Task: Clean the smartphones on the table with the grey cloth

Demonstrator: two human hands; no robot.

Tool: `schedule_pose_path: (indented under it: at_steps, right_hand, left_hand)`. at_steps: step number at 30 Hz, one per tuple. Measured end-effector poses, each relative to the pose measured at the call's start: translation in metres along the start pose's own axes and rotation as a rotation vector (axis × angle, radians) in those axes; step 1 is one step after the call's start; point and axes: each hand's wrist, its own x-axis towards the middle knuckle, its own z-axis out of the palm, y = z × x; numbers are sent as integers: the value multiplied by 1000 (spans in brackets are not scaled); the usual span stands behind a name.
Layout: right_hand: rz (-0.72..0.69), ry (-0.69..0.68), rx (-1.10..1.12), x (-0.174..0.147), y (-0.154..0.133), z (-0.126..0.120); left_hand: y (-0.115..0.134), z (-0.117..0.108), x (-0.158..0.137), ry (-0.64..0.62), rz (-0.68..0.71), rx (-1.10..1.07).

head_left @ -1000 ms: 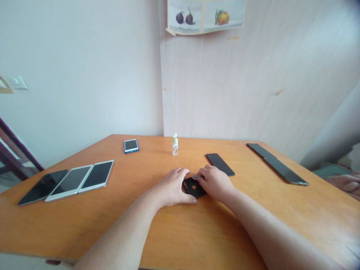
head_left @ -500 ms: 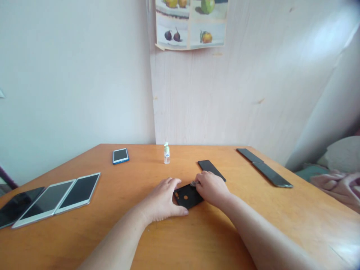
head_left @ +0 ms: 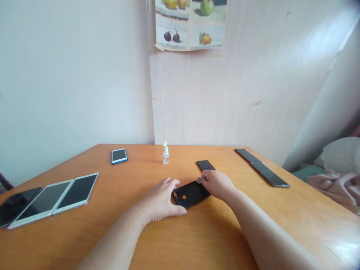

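Note:
A black phone case (head_left: 192,193) lies on the wooden table in front of me, its inside facing up and its round cutouts toward the left. My left hand (head_left: 163,198) curves around the case's left end, thumb along the near edge and fingers by the far corner, holding it there. At the right part of the case, my right hand (head_left: 218,183) pinches a small crumpled grey cloth (head_left: 199,180) against its inner face. Behind that hand lies a black phone (head_left: 206,165), its near part hidden by the hand.
A small pump bottle (head_left: 165,154) stands toward the back of the table (head_left: 140,161). At the back left is a phone in a blue case (head_left: 119,155). White tablets (head_left: 75,193) and a dark one (head_left: 19,204) lie left; two dark devices (head_left: 270,174) lie right.
My right hand has slid right along the case with the grey cloth, uncovering more of its inside and covering more of the black phone. My left hand stays at the left end.

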Motion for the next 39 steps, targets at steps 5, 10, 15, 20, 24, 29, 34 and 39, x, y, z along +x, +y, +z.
schedule_pose_path:
  at_steps: [5, 10, 15, 20, 24, 29, 34, 39]
  right_hand:
    - [-110, -103, 89, -3, -1, 2]
    - [-101, -62, 113, 0, 4, 4]
    - [-108, 40, 137, 1, -6, 11]
    - [-373, 13, 282, -19, -46, 24]
    - [-356, 23, 237, -18, -44, 22]
    - [-100, 79, 95, -2, -13, 13]
    - [-279, 56, 153, -18, -37, 17]
    - [-544, 11, 208, -29, -54, 18]
  left_hand:
    - [4, -2, -1, -8, -2, -2]
    - [5, -4, -1, -13, 9, 22]
    - [5, -4, -1, 0, 13, 32]
    - [10, -5, 0, -4, 8, 65]
    - [11, -6, 0, -10, 4, 67]
    - [10, -6, -2, -22, -8, 45]
    - [11, -6, -1, -10, -4, 54]
    - [11, -5, 0, -9, -4, 44]
